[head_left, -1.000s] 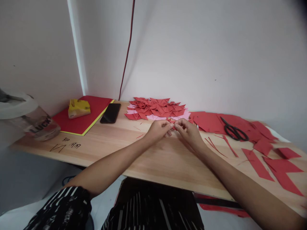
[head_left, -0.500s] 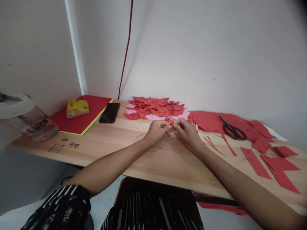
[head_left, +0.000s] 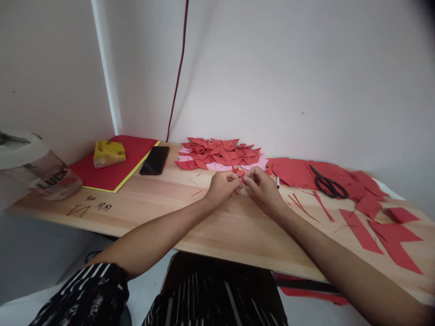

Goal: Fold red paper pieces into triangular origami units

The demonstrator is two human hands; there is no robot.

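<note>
Close together above the middle of the wooden table, my left hand [head_left: 224, 184] and my right hand [head_left: 261, 182] pinch a small red piece of folded paper [head_left: 240, 173] between them. Fingers cover much of the paper, so its exact shape is hard to make out. Just behind my hands lies a pile of folded red and pink paper pieces [head_left: 222, 151], layered with pointed tips. A white and black pen [head_left: 277, 182] rests partly hidden beside my right hand.
Red paper sheets [head_left: 288, 172] with black scissors [head_left: 329, 185] lie on the right, with cut strips [head_left: 360, 231] nearer. On the left are a phone [head_left: 154, 160], a red folder [head_left: 132, 156] bearing a yellow packet [head_left: 109, 154], and a clear bottle [head_left: 57, 181]. The table edge [head_left: 238, 258] runs before me.
My hands stay in nearly the same place on the folded paper, with only slight finger movement. The view has shifted a little; a bit more of the pen shows.
</note>
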